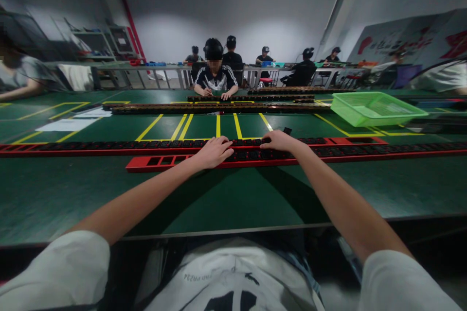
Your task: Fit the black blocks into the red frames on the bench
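Two long red strips with rows of small black parts run side by side across the bench. My left hand (pixel 213 152) lies over both strips, its thumb apart from its fingers, and holds nothing that I can see. On the near red strip (pixel 140 164), square slots show at the left end; black parts fill it further right. My right hand (pixel 280 141) is bent down at the far red strip (pixel 337 141), its fingertips pinched together. What they hold, if anything, is hidden. A small black flat piece (pixel 287 131) shows just behind that hand.
A green plastic basket (pixel 379 119) stands at the right. Dark strips (pixel 164 108) lie further back, past yellow tape lines. White papers (pixel 67 125) are at the left. Across the bench sits a co-worker (pixel 216 77); other people are at tables behind.
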### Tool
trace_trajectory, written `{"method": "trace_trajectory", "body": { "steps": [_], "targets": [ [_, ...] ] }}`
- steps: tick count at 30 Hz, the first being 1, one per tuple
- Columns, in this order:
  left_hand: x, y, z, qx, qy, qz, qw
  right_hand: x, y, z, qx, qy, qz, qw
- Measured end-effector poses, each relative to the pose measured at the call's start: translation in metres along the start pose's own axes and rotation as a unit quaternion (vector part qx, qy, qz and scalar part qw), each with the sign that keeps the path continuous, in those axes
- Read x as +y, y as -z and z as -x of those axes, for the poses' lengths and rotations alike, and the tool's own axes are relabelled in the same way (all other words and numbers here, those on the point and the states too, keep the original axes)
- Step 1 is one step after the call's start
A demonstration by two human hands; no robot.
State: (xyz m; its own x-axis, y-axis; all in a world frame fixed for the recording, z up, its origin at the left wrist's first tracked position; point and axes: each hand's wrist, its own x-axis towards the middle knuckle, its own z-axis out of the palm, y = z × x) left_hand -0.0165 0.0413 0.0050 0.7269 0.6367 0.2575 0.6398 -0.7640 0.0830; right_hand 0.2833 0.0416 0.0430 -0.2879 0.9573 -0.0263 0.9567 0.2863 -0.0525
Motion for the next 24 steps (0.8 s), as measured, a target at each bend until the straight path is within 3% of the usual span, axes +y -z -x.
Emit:
{"method": "trace_trajectory", "body": {
  "steps": [5,11,15,20,24],
  "targets": [
    [0.004,-0.003,-0.009,0.022,-0.003,0.011,1.0,-0.004,0.005,0.002,-0.04,0.018,0.044,0.998],
    [0.014,0.003,0.0,0.016,0.014,0.017,1.0,-0.003,-0.011,0.019,0.061,0.044,0.022,0.997],
    [0.023,0.01,0.007,-0.002,0.027,0.039,0.999,0.003,-0.019,0.035,0.06,0.058,-0.009,0.996],
    [0.041,-0.01,0.022,-0.038,0.046,0.049,0.997,0.002,-0.046,0.066,0.036,0.051,-0.08,0.995],
    [0.043,-0.019,0.024,-0.036,0.044,0.039,0.998,0.0,-0.053,0.067,0.014,0.016,-0.052,0.998]
  ]
}}
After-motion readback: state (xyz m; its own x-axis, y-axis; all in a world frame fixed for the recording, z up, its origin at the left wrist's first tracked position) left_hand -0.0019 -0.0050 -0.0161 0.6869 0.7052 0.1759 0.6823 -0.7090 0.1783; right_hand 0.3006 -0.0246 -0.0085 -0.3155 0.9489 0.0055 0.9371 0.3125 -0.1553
